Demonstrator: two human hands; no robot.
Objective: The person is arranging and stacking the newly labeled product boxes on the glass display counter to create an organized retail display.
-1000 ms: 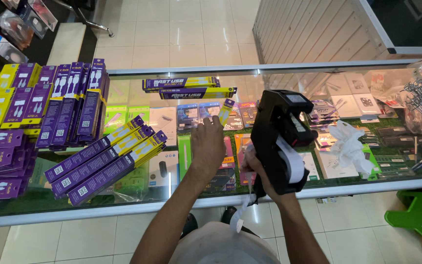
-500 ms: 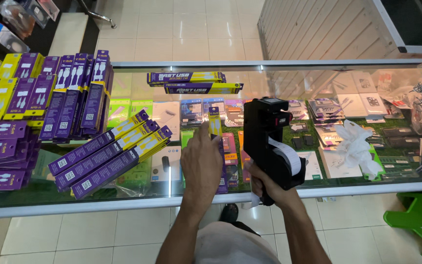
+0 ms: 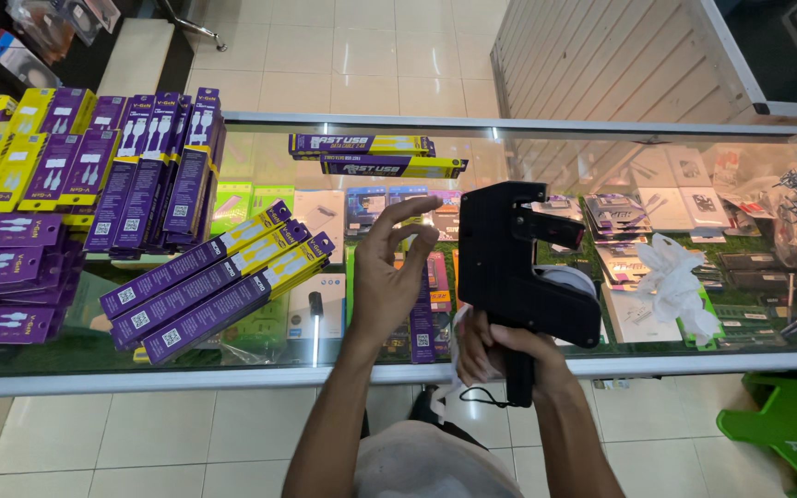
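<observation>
counter [image 3: 232,378]: glass display top, near edge along the bottom of view
purple-yellow boxes [image 3: 223,281]: three long ones lying diagonal, left of centre near front edge
label gun [image 3: 518,267]: black, upright over front edge, right of centre
right hand [image 3: 509,355]: fist wrapped round gun grip
left hand [image 3: 389,277]: empty, fingers loosely spread, just left of gun

The right hand [image 3: 500,355] hides the grip of the black price-label gun [image 3: 518,272]. The gun covers the goods under the glass counter [image 3: 232,378] behind it. At nine o'clock, the purple boxes [image 3: 2,267] run off the edge. At four o'clock, a green stool [image 3: 781,438] is cut off.
</observation>
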